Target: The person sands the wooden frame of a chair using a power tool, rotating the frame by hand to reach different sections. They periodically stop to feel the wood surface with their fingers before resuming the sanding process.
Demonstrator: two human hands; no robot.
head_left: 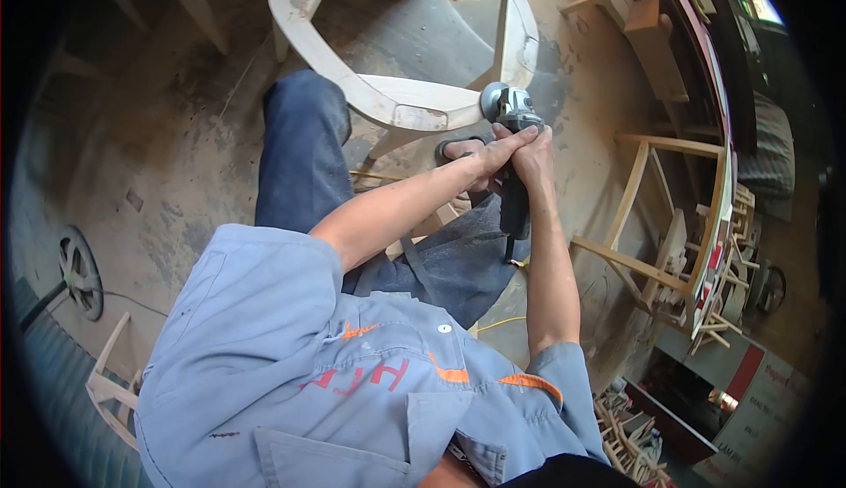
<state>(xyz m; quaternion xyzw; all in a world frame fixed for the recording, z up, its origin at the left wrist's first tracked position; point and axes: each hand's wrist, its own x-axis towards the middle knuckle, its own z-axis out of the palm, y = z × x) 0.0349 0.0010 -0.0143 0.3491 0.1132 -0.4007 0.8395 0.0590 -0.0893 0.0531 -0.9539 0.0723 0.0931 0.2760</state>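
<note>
Both my hands grip an angle grinder with a dark body and a silver head. My left hand reaches across from the left, closed at the grinder's side with the thumb laid over it near the head. Wrapped around the body from the other side is my right hand. The grinder's round disc is right at the end of the front rail of a pale wooden chair frame. Patches of darker filler mark the frame's curved joints. From the grinder's rear a cord runs down by my right leg.
My bent left knee stands beside the chair frame. More wooden chair frames line the right side, and another stands at upper left. A wheel-like black base is on the floor at left. Wood pieces are heaped at lower right. A yellow cord crosses the dusty floor.
</note>
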